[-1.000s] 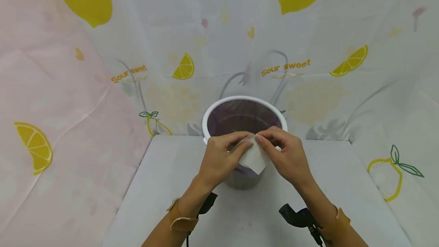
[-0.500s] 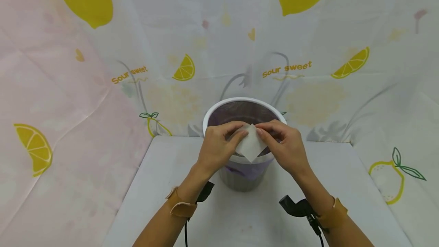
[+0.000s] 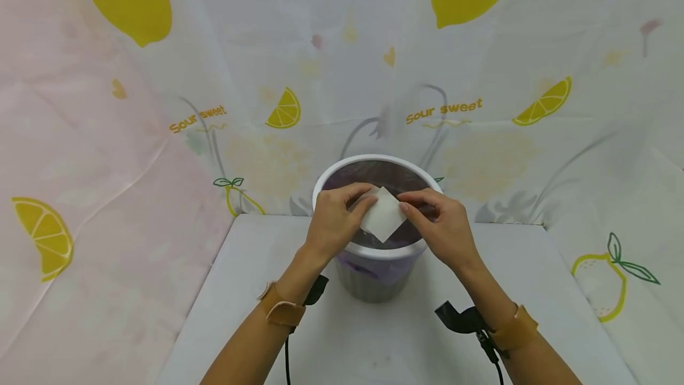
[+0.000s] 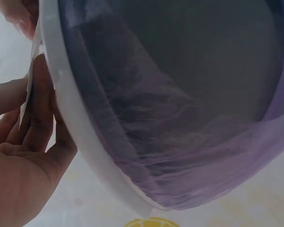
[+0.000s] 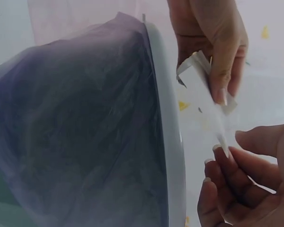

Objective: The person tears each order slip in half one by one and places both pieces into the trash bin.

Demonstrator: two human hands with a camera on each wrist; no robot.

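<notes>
A small white square of folded paper [image 3: 383, 215] is above the mouth of a trash bin [image 3: 374, 252]. My left hand [image 3: 336, 212] pinches its left side between thumb and fingers. In the right wrist view the paper [image 5: 201, 94] shows a ragged, folded upper end, near the left hand [image 5: 217, 42]. My right hand [image 3: 440, 224] is at the opposite corner. Seen from the right wrist, that hand's thumb stands apart from its fingers [image 5: 227, 165], and the paper's tip reaches the fingertips. The left wrist view shows the paper edge-on beside the rim.
A thin purple bag [image 4: 146, 142] lines the bin and hangs over its white rim. The bin stands on a white table [image 3: 256, 266] near the back. Behind is a lemon-printed cloth [image 3: 342, 76]. Both wrists wear straps with black cameras [image 3: 459, 318].
Both hands have risen slightly with the paper, which now shows as a flat diamond over the bin's mouth. The fingertips have drawn a little apart, and the right thumb lies less over the paper.
</notes>
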